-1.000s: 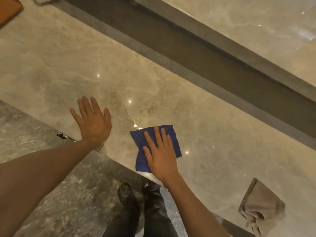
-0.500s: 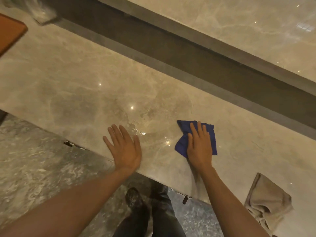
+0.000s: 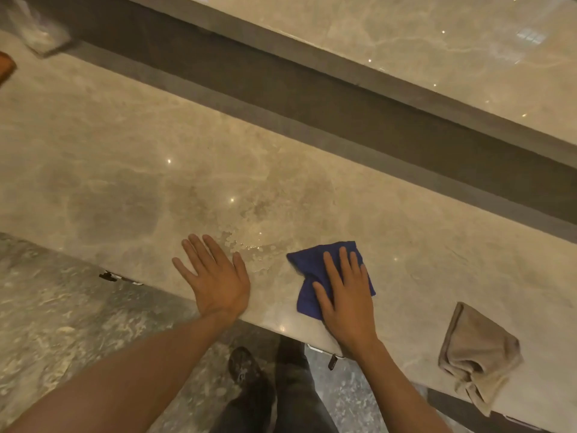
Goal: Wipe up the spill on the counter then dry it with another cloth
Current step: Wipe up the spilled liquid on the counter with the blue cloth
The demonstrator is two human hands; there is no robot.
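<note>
A folded blue cloth [image 3: 309,267] lies on the beige marble counter [image 3: 125,170] near its front edge. My right hand [image 3: 346,298] presses flat on the cloth with straight fingers. Just left of the cloth, a wet patch of spill [image 3: 249,248] glistens on the stone. My left hand [image 3: 215,279] rests flat on the counter beside the spill, fingers spread, holding nothing. A crumpled beige cloth [image 3: 477,351] lies at the right, near the counter's front edge.
A dark recessed channel [image 3: 312,98] runs along the back of the counter, with a higher marble ledge [image 3: 437,42] behind it. A blurred clear object [image 3: 37,32] and an orange-brown thing [image 3: 6,68] sit at the far left. Grey stone floor [image 3: 62,323] and my shoes lie below.
My right hand slid the blue cloth to the right across the counter, then back toward the front edge. The view shifted, and wet streaks show where the cloth passed.
</note>
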